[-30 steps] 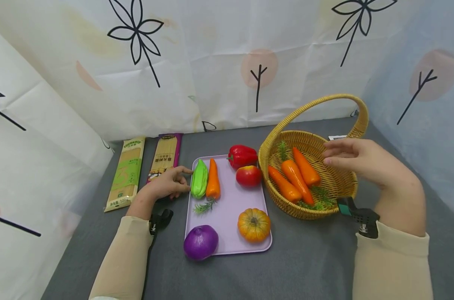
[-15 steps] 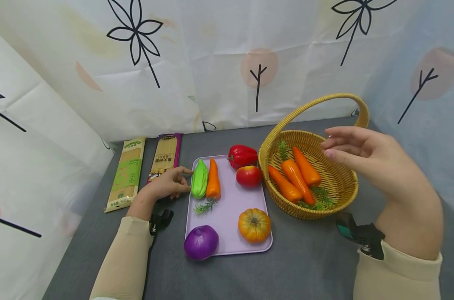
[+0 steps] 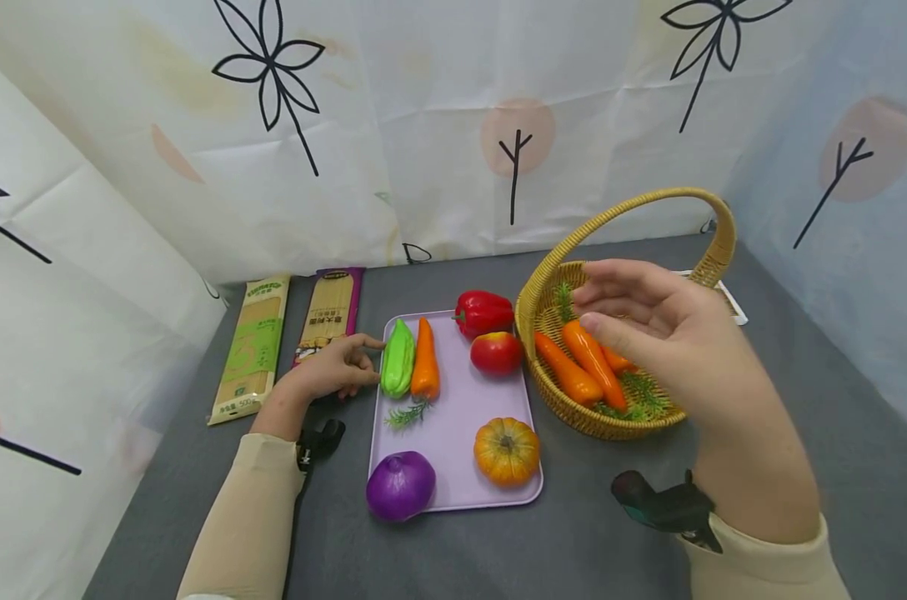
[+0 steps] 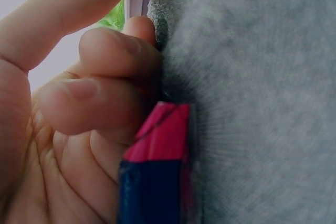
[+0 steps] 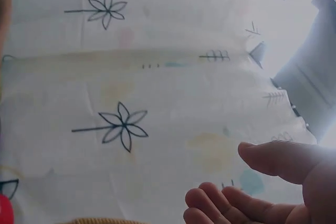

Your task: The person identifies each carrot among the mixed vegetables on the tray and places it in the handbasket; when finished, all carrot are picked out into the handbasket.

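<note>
At the left edge of the lilac tray (image 3: 461,450), my left hand (image 3: 335,367) holds the rim with thumb and forefinger, its other fingers curled beneath. Beside those fingertips lie a green ridged gourd (image 3: 398,358) and a carrot (image 3: 425,358), both on the tray. My right hand (image 3: 652,321) hovers over the wicker basket (image 3: 539,392), palm turned left, fingers loosely bent and holding nothing. It hides part of the basket's right side. Several carrots (image 3: 592,358) lie inside the basket. The right wrist view shows the same hand (image 5: 262,192) with a gap between thumb and fingers.
A purple onion (image 3: 401,486) and a small pumpkin (image 3: 507,451) sit at the tray's near end. A red bell pepper (image 3: 483,312) and an apple (image 3: 496,353) lie near the basket, whose tall handle (image 3: 641,200) arches up. Noodle packs (image 3: 249,350) lie left.
My right hand first rises and draws back slightly, then swings left across the basket, covering more of the carrots. My left hand stays at the tray's edge.
</note>
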`<state>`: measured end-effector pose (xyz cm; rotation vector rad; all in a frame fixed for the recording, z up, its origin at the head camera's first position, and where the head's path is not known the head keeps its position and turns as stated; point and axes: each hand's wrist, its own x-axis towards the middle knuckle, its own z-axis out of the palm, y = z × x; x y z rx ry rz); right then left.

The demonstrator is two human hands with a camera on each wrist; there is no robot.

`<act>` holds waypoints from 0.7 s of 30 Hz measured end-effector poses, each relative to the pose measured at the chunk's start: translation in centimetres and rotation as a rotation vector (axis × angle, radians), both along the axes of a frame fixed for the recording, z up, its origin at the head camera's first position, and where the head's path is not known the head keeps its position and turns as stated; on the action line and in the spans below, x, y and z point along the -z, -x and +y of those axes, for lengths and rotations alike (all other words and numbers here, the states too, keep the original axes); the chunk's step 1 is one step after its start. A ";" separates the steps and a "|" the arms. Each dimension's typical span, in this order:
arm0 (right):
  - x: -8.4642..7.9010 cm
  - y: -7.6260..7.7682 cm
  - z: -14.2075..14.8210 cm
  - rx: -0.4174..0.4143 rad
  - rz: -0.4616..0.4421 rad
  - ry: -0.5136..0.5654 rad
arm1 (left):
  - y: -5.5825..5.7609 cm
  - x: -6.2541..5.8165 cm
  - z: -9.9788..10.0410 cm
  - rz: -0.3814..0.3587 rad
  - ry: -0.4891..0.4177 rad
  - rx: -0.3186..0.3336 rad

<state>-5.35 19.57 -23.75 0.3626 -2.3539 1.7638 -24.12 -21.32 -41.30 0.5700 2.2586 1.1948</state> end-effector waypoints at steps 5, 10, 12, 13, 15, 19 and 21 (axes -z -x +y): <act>0.6 0.4 -3.5 -0.049 -0.039 0.004 | 0.1 0.1 -0.1 0.000 0.001 0.001; 2.1 1.3 -6.0 -0.097 -0.072 0.000 | 0.2 0.0 0.0 0.004 0.001 0.001; 2.7 1.7 -6.9 -0.111 -0.089 0.004 | 0.2 -0.1 0.0 0.005 0.003 0.002; 3.1 1.9 -7.4 -0.118 -0.098 0.009 | 0.1 -0.1 0.0 0.004 0.003 0.001; 3.7 2.3 -8.4 -0.133 -0.117 0.024 | 0.1 -0.1 -0.1 0.001 0.001 0.000; 5.3 3.4 -10.1 -0.132 -0.149 0.011 | 0.1 -0.1 0.0 0.000 -0.001 -0.002; 6.2 3.9 -11.0 -0.128 -0.161 0.001 | 0.0 -0.1 0.0 -0.001 -0.003 -0.004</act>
